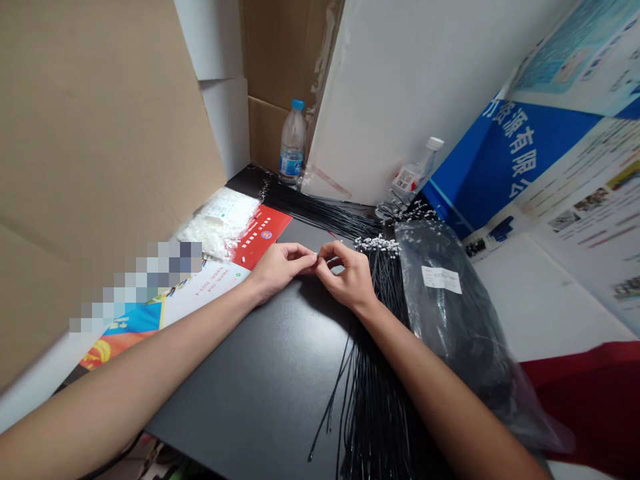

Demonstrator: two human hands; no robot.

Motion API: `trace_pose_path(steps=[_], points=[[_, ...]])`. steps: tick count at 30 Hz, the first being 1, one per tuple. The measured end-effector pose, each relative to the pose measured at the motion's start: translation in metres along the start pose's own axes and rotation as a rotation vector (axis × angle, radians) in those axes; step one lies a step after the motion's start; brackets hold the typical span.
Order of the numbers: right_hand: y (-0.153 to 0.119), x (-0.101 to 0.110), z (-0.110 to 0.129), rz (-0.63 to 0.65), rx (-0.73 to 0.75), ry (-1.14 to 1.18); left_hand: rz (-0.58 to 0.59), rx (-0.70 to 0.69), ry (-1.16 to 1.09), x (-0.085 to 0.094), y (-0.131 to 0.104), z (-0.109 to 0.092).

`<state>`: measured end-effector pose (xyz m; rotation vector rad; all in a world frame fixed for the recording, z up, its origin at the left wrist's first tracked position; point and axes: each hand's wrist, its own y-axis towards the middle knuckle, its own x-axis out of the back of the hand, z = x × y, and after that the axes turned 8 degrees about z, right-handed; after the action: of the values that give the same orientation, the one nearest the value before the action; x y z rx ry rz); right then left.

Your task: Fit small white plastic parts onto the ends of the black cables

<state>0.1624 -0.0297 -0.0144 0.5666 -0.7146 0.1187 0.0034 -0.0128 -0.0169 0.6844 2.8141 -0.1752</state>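
Observation:
Above the dark grey table (240, 380), my left hand (280, 267) and my right hand (347, 273) meet fingertip to fingertip. Thumb and index finger of each are pinched together. A tiny dark bit shows where they meet, but the fingers hide what it is. Under and beside my right forearm lies a thick bundle of thin black wires (373, 400), with small white connectors (377, 245) at its far end. To the left of my left hand, a clear bag of small white parts (223, 223) rests on printed sheets.
Another row of black wires (320, 207) lies along the back. A blue-capped bottle (293, 143) and a tilted white-capped bottle (413, 173) stand behind. A labelled plastic bag (450, 320) lies at right. Cardboard (110, 133) walls the left, a blue-and-white poster (530, 167) the right.

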Motion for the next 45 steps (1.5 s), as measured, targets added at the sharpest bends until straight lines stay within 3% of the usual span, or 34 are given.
trace_pose_path(steps=[23,32,45], points=[[-0.0016,0.0032,0.0041,0.004,-0.007,-0.037,0.042,0.007,-0.02,0.0037,-0.001,-0.0006],[-0.0018,0.002,0.0003,0.014,-0.081,0.028,0.067,-0.003,-0.003,0.006,0.0011,0.0004],[-0.0022,0.0024,-0.0001,0.026,-0.08,0.024,0.023,-0.03,0.103,0.0043,0.0009,0.0027]])
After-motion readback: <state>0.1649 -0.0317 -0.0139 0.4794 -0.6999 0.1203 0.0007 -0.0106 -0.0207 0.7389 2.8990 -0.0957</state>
